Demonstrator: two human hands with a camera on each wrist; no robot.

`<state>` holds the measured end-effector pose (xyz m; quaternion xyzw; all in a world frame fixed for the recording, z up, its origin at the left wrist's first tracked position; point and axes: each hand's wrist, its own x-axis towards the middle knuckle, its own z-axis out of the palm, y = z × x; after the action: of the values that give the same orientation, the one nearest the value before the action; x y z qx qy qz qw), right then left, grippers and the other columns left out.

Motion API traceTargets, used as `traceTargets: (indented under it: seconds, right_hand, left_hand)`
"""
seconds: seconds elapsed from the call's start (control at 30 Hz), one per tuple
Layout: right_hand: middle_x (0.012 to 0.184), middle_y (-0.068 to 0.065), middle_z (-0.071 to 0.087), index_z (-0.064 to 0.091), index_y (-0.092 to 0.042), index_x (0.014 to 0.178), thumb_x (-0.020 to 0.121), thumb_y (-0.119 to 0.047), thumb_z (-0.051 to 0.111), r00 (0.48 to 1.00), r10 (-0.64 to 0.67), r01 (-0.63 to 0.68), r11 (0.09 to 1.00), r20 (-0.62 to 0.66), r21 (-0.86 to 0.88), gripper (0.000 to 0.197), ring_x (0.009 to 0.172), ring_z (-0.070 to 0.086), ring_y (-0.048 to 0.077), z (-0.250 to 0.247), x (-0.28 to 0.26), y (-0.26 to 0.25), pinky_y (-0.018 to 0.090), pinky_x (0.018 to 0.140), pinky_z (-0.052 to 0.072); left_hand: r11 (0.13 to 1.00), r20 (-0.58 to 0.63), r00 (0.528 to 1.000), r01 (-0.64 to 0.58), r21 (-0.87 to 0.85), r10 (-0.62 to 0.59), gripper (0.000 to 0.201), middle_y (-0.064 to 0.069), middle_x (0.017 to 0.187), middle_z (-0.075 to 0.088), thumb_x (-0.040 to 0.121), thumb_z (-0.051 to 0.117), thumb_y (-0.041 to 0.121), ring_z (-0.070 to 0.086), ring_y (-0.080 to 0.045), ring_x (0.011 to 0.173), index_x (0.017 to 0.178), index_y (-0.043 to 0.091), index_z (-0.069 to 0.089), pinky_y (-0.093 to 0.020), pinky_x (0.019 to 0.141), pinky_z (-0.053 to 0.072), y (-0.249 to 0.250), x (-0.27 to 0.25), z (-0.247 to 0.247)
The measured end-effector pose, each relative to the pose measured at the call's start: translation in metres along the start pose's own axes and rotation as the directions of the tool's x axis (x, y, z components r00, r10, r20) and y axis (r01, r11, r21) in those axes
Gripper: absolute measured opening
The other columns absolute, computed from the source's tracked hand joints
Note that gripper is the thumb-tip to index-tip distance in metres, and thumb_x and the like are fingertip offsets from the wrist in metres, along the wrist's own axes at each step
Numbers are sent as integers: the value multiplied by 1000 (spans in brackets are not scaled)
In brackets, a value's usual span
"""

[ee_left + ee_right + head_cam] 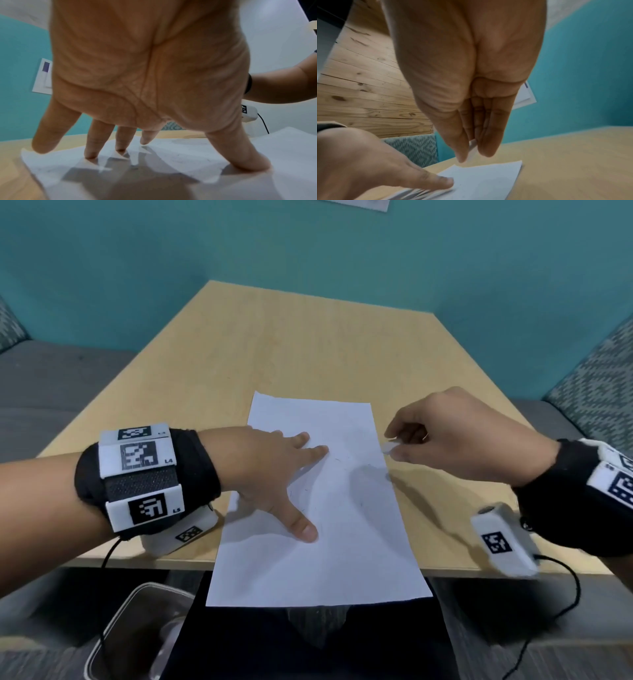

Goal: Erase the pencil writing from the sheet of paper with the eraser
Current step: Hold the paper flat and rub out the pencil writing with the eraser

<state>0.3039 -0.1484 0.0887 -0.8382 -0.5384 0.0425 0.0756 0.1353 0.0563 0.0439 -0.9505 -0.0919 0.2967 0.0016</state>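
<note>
A white sheet of paper (pixel 342 508) lies on the wooden table (pixel 291 344), its near end hanging over the table's front edge. Faint pencil marks show near its middle. My left hand (pixel 284 470) lies spread on the sheet's left half, fingers straight, fingertips (pixel 91 155) and thumb pressing the sheet (pixel 171 162) down. My right hand (pixel 445 436) hovers over the sheet's right edge and pinches a small white eraser (pixel 388 447) between thumb and fingers. In the right wrist view the eraser (pixel 473 144) peeks out between the fingertips, above the paper (pixel 484 180).
A clear plastic container (pixel 137 628) sits below the table's front edge at the left. Teal walls stand behind the table, with patterned cushions (pixel 599 385) at both sides. Cables hang from both wrist cameras. Bare tabletop lies beyond the sheet.
</note>
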Motion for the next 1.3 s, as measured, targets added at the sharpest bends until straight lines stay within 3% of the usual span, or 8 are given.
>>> traceTargets:
  seconds: [0.1, 0.27, 0.47, 0.57, 0.77, 1.03, 1.17, 1.3]
  right_hand:
    - [91, -17, 75, 79, -25, 113, 92, -36, 77, 1000, -6, 5, 999, 25, 50, 24, 85, 69, -4, 8, -13, 4, 13, 80, 53]
    - [95, -20, 73, 78, -29, 114, 93, -32, 75, 996, -22, 15, 996, 82, 87, 22, 88, 67, -6, 23, -39, -5, 15, 81, 54]
    - [92, -17, 71, 76, -30, 105, 92, -41, 72, 988, -114, 99, 985, 100, 144, 17, 89, 67, 2, 32, -65, -23, 25, 79, 56]
    - [95, -16, 68, 75, -32, 110, 96, -44, 68, 964, -195, 178, 978, 181, 107, 20, 91, 64, 5, 35, -68, -32, 24, 81, 52]
    - [92, -16, 70, 76, -30, 109, 93, -39, 72, 961, -222, 212, 975, 167, 72, 19, 87, 63, 4, 28, -47, -41, 23, 79, 51]
    - [83, -17, 61, 73, -29, 102, 93, -37, 71, 946, -284, 283, 959, 154, 30, 12, 77, 54, 4, 41, -12, -58, 28, 74, 53]
    - [83, -12, 66, 73, -28, 100, 90, -32, 72, 946, -283, 281, 959, 161, 33, 10, 75, 58, 6, 51, -3, -59, 34, 74, 56]
    - [86, -12, 70, 76, -33, 104, 88, -37, 76, 911, -317, 291, 947, 263, 132, 16, 80, 64, 5, 47, -5, -59, 27, 74, 56]
  left_hand:
    - [999, -39, 999, -28, 42, 30, 137, 13, 175, -17, 67, 52, 101, 2, -26, 164, 165, 39, -19, -57, 129, 14, 0, -2, 2]
    - [997, -99, 992, -77, -18, 75, 109, 9, 175, -20, 80, 33, 95, -9, -26, 164, 167, 43, -6, -50, 132, 2, -1, -13, 6]
    - [984, -143, 987, -100, -150, 79, 103, 23, 167, 18, 83, 50, 89, 43, -8, 142, 167, 44, 11, -33, 113, 41, -18, -43, 16]
    - [978, -190, 977, -133, -163, 101, 103, 28, 159, 24, 80, 52, 92, 43, -2, 136, 165, 45, 16, -29, 108, 43, -18, -47, 24]
    - [978, -173, 977, -152, -143, 127, 113, 19, 173, 11, 74, 57, 95, 29, -11, 155, 166, 47, 13, -38, 121, 35, -10, -37, 22]
    - [995, -186, 978, -96, -15, 92, 109, 12, 165, 33, 70, 47, 102, 47, -14, 142, 163, 55, 14, -45, 120, 29, -5, -29, 20]
    - [997, -161, 984, -78, -12, 75, 109, 9, 174, 21, 72, 49, 100, 44, -14, 147, 164, 55, 12, -41, 119, 30, -2, -28, 19]
    - [999, -115, 992, -47, -9, 46, 109, 10, 175, 19, 71, 51, 98, 45, -18, 145, 163, 57, 9, -59, 120, 27, 1, -29, 16]
